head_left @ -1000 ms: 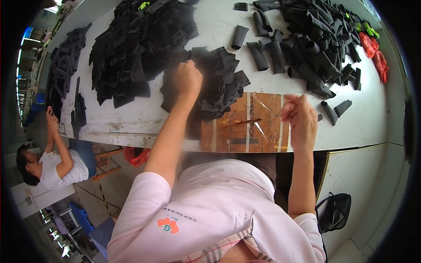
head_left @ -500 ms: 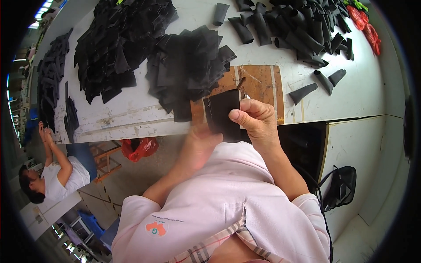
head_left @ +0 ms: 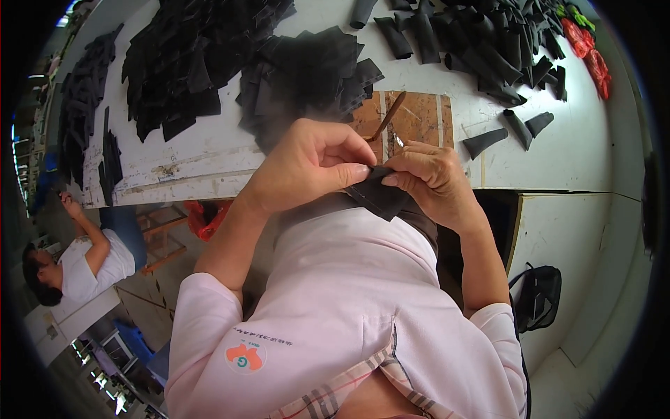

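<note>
A small black fabric piece (head_left: 380, 194) hangs folded in front of my body, just off the table edge. My left hand (head_left: 310, 167) pinches its upper edge between thumb and fingers. Close beside it, my right hand (head_left: 436, 178) grips the same piece with thumb and bent fingers. A slim brown bar (head_left: 389, 115) and a shiny metal tip (head_left: 398, 140) stick out by my right fingers; I cannot tell whether they belong to one tool, or whether that hand holds it. Behind my hands lies a brown board (head_left: 419, 115) with pale strips.
Flat black pieces lie in a large heap (head_left: 181, 70) and a nearer pile (head_left: 300, 77). Rolled black tubes (head_left: 481, 49) cover the far right, with red plastic bags (head_left: 586, 52) beyond. A black bag (head_left: 537, 297) hangs at right. Another person (head_left: 84, 258) sits at far left.
My left hand has risen from below the black piece to its upper edge, beside my right fingers. The piece has turned from upright to folded and slanting, and sits lower.
</note>
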The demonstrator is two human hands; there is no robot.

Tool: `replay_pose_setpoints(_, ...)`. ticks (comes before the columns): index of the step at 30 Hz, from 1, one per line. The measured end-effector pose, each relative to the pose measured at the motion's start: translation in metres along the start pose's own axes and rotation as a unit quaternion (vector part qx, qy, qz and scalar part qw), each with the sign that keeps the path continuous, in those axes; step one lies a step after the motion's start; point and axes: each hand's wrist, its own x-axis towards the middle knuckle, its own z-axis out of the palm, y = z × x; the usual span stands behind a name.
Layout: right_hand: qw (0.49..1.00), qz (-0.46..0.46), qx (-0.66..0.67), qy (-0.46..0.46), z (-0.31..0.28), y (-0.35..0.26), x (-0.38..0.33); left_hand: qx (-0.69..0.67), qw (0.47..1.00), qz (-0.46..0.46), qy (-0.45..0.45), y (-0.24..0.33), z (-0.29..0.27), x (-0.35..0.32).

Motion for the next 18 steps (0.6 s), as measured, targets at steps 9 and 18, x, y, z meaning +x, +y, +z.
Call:
replay_pose_setpoints(9, 0.952, -0.013, -0.189, 0.239, 0.023, 0.013, -0.009, 0.014, 0.986, 0.037, 0.165, -0.033, 0.02, 0.009)
replay_pose_setpoints(18, 0.966, -0.008, -0.044, 0.254, 0.049, 0.014, -0.005, 0.354, 0.81, 0.278, 0.375, -0.05, 0.05, 0.013)
